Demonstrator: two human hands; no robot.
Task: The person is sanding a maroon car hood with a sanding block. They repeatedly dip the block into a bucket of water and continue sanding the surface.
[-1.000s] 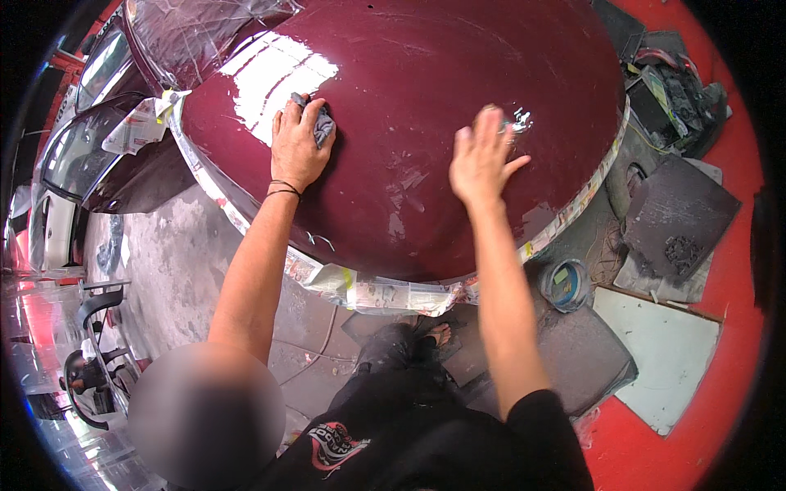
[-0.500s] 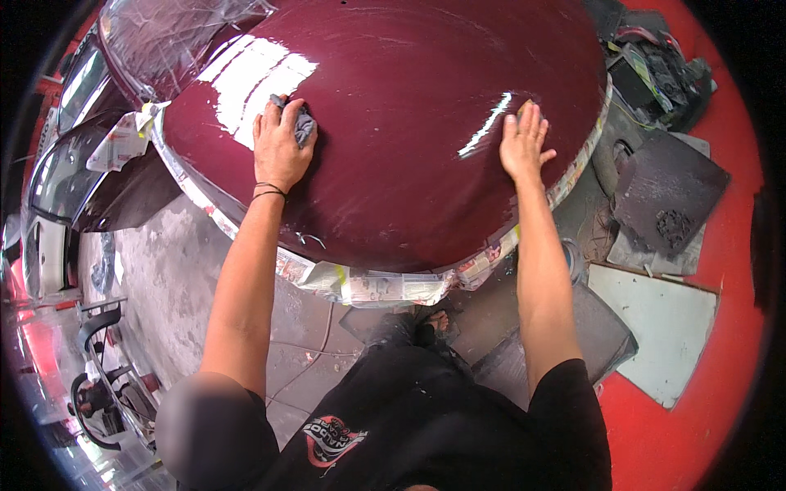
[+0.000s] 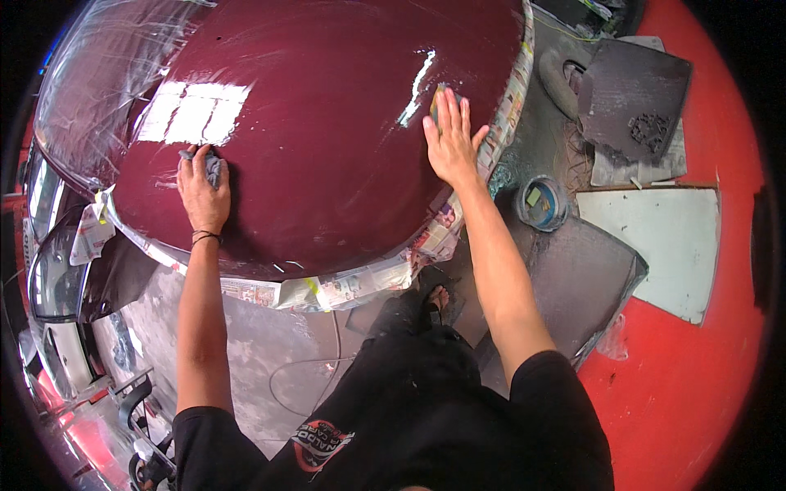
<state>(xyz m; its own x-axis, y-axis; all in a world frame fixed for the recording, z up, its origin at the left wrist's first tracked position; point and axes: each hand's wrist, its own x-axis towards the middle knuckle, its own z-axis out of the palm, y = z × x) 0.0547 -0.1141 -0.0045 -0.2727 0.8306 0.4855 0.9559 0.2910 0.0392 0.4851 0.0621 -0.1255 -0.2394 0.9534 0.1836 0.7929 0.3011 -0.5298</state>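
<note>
A glossy dark red car hood lies before me, with pale wet-looking streaks on it. My left hand rests on its left part, fingers curled round a crumpled grey cloth. Toward the hood's right edge, my right hand presses down with fingers nearly straight. A yellow-tan pad shows under and past those fingertips, mostly hidden, so I cannot make out its exact kind. Newspaper masking is taped along the hood's near and right edges.
Clear plastic sheeting covers the car at upper left. On the right stands a round bucket with water and a small yellowish piece inside. Dark panels and a white board lie on the floor. A thin hose curls near my feet.
My view has turned, so the hood sits further left and lower, and the bucket shows more fully. Both hands stay on the hood with the same cloth and pad.
</note>
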